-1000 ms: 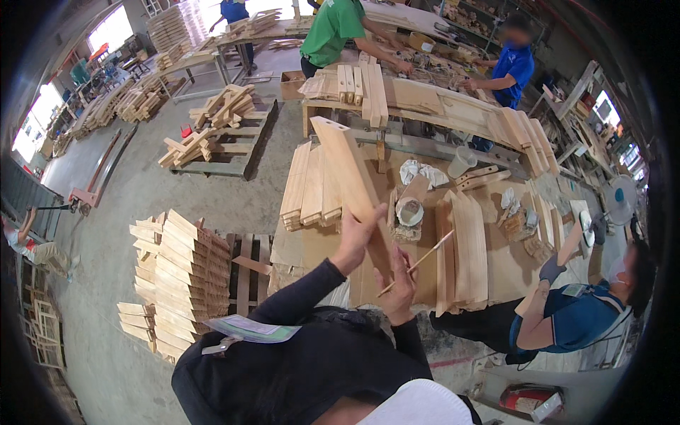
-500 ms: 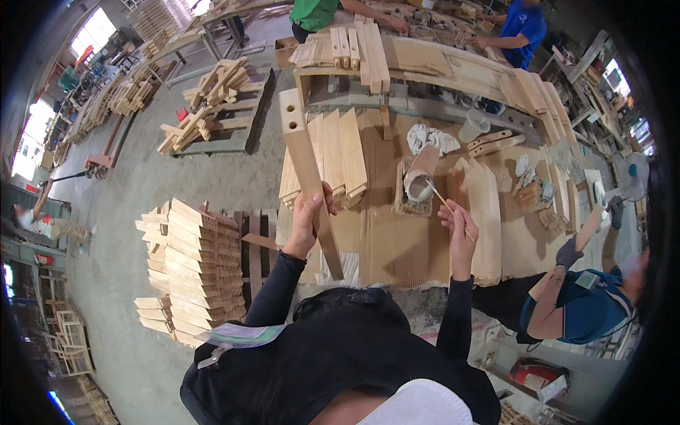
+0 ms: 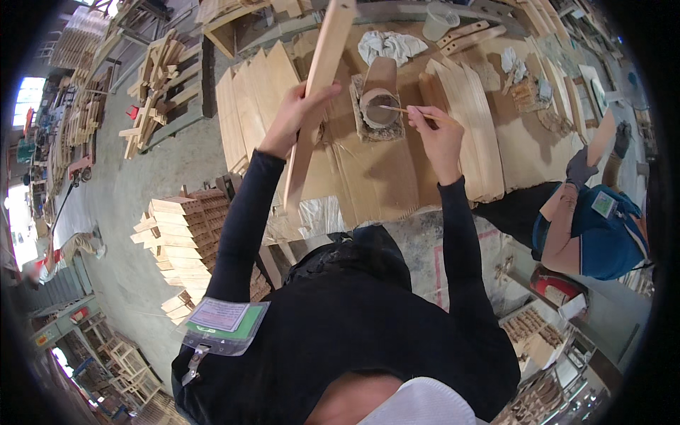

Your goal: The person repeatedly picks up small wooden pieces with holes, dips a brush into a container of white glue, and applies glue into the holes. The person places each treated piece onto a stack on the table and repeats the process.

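Observation:
My left hand (image 3: 299, 117) is closed round a long pale wooden bar (image 3: 327, 53), held slantwise above the cardboard (image 3: 379, 173) with its far end out of the picture. Between the fingers of my right hand (image 3: 439, 142) is a thin brush (image 3: 423, 114), which points left. The brush's tip reaches into the open mouth of a brownish cup (image 3: 381, 79). That cup leans in a rough, crusted block (image 3: 363, 124) on the cardboard.
Flat wooden pieces (image 3: 248, 95) lie to the left of the cup, and more boards (image 3: 471, 131) to its right. Behind are a white rag (image 3: 389, 47) and a clear plastic cup (image 3: 440, 21). Stacked wood (image 3: 185, 241) stands at left; a gloved co-worker (image 3: 595, 227) holds a board at right.
The brush tip has gone from beside the cup's rim to inside its mouth. The wooden bar is tilted further over, and the whole view has shifted toward me.

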`<state>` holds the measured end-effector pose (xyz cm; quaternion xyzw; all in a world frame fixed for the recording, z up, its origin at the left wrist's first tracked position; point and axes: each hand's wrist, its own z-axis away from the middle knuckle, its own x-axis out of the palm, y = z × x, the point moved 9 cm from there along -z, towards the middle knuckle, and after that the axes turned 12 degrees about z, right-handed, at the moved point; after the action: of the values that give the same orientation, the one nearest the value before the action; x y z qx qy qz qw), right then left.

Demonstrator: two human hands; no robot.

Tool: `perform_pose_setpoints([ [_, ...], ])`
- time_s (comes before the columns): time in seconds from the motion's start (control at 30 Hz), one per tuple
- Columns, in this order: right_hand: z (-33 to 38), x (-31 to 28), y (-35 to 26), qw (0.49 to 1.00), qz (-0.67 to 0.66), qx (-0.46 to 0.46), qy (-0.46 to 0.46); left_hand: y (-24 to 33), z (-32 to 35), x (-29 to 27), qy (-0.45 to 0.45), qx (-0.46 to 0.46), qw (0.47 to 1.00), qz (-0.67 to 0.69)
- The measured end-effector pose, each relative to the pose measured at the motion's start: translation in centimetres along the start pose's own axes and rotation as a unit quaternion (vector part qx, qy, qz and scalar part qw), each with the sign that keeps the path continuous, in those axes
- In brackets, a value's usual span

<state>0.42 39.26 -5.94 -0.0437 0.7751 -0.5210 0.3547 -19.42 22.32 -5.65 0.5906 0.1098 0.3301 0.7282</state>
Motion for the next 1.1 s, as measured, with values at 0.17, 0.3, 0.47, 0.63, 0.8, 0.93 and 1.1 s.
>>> perform_pose_setpoints([
  [0.17,-0.3,2.0,1.2,0.998,0.055,-0.041,-0.011,-1.4,-7.3,3.3,-0.045,-0.010,0.988,-0.147],
  [0.3,0.6,3.4,2.9,0.997,0.047,-0.001,-0.053,-2.5,-10.5,5.5,-0.089,-0.049,0.966,-0.236],
  [0.47,1.5,2.3,4.0,0.997,0.011,0.069,-0.026,-3.6,-11.4,5.7,-0.070,-0.057,0.962,-0.256],
  [0.63,2.7,3.1,5.6,0.992,-0.069,0.106,-0.012,-4.8,-11.1,4.3,-0.052,-0.061,0.980,-0.184],
  [0.8,3.9,5.1,8.9,0.947,-0.218,0.233,-0.029,-6.2,-11.7,3.4,-0.049,-0.062,0.983,-0.164],
  [0.93,5.3,6.1,10.1,0.892,-0.321,0.316,-0.037,-5.6,-10.9,3.8,-0.059,-0.039,0.986,-0.148],
  [1.1,7.2,6.9,11.7,0.833,-0.422,0.357,-0.021,-3.8,-8.6,3.4,-0.027,-0.010,0.988,-0.151],
])
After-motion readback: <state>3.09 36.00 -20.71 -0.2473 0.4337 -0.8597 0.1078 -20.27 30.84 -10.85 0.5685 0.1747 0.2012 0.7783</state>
